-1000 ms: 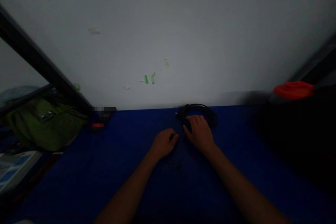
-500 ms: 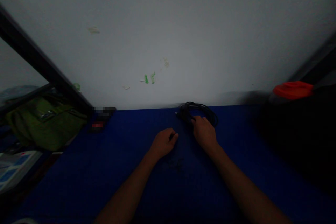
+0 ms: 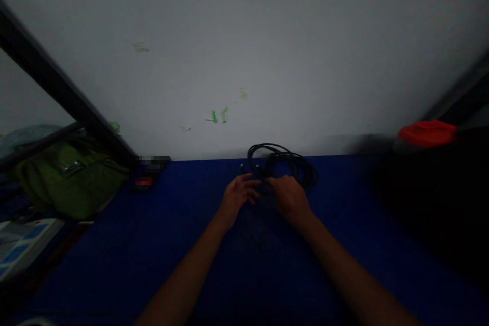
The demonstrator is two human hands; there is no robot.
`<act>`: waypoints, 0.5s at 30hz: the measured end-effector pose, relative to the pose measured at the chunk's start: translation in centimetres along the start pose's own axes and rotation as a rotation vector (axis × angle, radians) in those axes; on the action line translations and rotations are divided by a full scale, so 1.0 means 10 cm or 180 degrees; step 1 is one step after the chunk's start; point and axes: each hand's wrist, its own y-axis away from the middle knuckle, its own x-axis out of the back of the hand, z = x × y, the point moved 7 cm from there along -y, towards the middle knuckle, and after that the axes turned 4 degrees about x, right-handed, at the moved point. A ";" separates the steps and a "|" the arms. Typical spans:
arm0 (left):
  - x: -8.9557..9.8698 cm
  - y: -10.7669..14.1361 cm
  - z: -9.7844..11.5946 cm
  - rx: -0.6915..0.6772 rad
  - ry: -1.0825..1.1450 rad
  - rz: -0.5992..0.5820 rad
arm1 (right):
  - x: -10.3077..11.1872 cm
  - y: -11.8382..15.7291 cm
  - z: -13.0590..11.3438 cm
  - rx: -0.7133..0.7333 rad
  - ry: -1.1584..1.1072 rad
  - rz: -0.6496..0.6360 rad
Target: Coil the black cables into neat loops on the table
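Observation:
A black cable [image 3: 311,175] lies in loose coils on the blue surface, close to the wall. Two small pale-tipped connectors show at its left side, just beyond my left hand. My right hand [image 3: 289,194] is closed over the near edge of the coils, its fingers gripping the cable. To its left, my left hand [image 3: 239,194] has its fingers apart and pointing at the cable; nothing shows in its grasp. Whether its fingertips touch the cable is hard to tell in the dim light.
A scuffed white wall [image 3: 305,61] rises behind the blue surface [image 3: 153,260]. Dark frame posts stand at both sides. On the left are a green bag [image 3: 72,181], a book [image 3: 26,244] and a small dark box [image 3: 153,170]. A red-orange item [image 3: 428,133] tops a dark bulk at right.
My left hand has opened from a closed pinch on a small dark item and moved slightly up. My right hand has shifted left and nearer; the cable coils have spread to the left.

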 end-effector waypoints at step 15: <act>0.31 0.15 0.47 -0.1298 -0.3235 0.1630 | -0.24 0.02 -0.49 0.1077 -0.0643 -0.0867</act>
